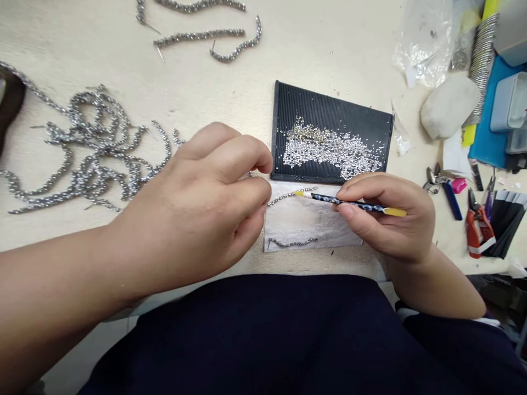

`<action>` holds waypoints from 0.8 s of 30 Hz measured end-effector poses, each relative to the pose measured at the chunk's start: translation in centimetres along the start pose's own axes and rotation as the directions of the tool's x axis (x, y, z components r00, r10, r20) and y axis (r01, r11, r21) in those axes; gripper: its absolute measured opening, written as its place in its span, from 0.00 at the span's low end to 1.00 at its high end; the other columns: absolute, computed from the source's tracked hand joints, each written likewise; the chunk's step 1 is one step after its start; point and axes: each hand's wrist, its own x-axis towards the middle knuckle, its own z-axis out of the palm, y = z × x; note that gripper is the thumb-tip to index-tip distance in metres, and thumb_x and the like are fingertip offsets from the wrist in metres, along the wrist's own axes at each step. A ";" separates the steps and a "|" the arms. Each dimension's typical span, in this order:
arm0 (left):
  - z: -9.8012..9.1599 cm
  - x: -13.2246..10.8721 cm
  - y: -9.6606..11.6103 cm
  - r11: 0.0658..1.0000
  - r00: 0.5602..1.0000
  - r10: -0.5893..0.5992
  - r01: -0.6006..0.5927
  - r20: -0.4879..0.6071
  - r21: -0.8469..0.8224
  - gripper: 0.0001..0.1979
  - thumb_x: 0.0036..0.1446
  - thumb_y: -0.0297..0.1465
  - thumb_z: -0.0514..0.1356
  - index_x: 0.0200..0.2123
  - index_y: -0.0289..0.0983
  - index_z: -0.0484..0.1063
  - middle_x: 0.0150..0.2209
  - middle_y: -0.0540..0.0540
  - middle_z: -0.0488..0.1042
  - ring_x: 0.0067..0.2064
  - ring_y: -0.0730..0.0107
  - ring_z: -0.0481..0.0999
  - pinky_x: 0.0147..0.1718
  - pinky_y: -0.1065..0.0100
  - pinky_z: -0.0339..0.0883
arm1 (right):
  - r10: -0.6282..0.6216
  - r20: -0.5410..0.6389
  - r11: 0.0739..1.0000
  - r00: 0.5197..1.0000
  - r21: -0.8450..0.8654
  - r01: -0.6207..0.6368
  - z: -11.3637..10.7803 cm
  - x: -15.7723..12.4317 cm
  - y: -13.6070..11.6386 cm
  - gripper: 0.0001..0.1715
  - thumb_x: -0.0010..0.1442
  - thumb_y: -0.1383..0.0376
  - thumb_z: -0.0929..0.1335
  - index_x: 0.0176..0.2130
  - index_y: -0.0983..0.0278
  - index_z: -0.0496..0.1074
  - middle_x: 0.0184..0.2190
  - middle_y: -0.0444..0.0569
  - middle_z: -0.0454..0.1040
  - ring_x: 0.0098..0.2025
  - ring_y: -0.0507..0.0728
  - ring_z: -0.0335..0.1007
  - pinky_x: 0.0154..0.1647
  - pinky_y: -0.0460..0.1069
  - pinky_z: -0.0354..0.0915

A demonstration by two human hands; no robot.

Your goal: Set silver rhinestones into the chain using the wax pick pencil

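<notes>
My left hand point(209, 192) is closed in a pinch beside the white sheet; a silvery beaded strand point(282, 198) runs out from near its fingertips. Between the thumb and fingers of my right hand point(385, 214) is a patterned pencil-like stick point(348, 202) with yellow ends. Its tip points left and appears at the strand. A shorter strand point(293, 243) lies lower on the white sheet point(329, 225). Just above the sheet, a black ridged tray point(329, 104) holds many tiny shiny stones point(325, 151).
Tangled beaded strands point(99, 148) cover the left of the table point(197, 88), with several more at the top. On the right are a plastic bag point(426, 38), a round white object point(448, 104), red-handled pliers point(478, 230), a blue tray point(486, 137) and a pink piece point(459, 185).
</notes>
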 end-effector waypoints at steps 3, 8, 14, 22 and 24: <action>-0.1 0.1 0.1 1.000 1.000 -0.006 0.006 -0.006 0.005 0.14 0.77 0.34 0.51 0.35 0.42 0.69 0.51 0.49 0.70 0.56 0.59 0.75 0.57 0.54 0.79 | 0.001 0.005 1.000 1.000 -0.002 -0.001 0.1 0.0 0.0 0.09 0.64 0.72 0.78 0.42 0.56 0.84 0.35 0.45 0.87 0.34 0.56 0.84 0.37 0.50 0.81; -0.6 0.0 0.1 0.999 0.999 -0.033 0.033 0.003 -0.022 0.16 0.76 0.35 0.49 0.35 0.42 0.71 0.51 0.50 0.71 0.57 0.60 0.77 0.56 0.51 0.81 | -0.006 0.013 1.000 1.000 -0.015 0.006 0.2 0.1 0.1 0.09 0.64 0.72 0.77 0.41 0.57 0.84 0.35 0.45 0.87 0.35 0.55 0.84 0.37 0.50 0.80; -0.6 -0.2 0.0 0.997 0.999 -0.037 0.037 0.006 -0.061 0.12 0.75 0.34 0.52 0.36 0.42 0.70 0.52 0.51 0.71 0.59 0.60 0.76 0.58 0.51 0.79 | -0.005 -0.003 1.000 1.000 -0.013 0.005 0.1 -0.1 0.1 0.11 0.64 0.72 0.78 0.43 0.56 0.85 0.35 0.45 0.87 0.35 0.56 0.84 0.36 0.51 0.80; -0.5 0.0 0.0 1.000 1.000 -0.006 0.006 -0.001 0.005 0.13 0.76 0.34 0.52 0.36 0.43 0.68 0.52 0.50 0.69 0.58 0.60 0.75 0.57 0.54 0.80 | -0.006 0.004 1.000 1.000 -0.006 0.006 0.1 -0.2 0.0 0.10 0.65 0.72 0.77 0.42 0.56 0.85 0.34 0.44 0.86 0.34 0.55 0.83 0.35 0.51 0.79; -0.5 0.0 0.0 1.000 1.000 -0.008 0.008 0.009 0.001 0.12 0.76 0.33 0.51 0.36 0.43 0.68 0.52 0.51 0.69 0.58 0.60 0.75 0.57 0.53 0.80 | 0.003 -0.002 1.000 1.000 -0.003 -0.003 0.1 -0.3 0.0 0.10 0.64 0.72 0.78 0.43 0.56 0.85 0.35 0.44 0.86 0.34 0.55 0.83 0.34 0.50 0.78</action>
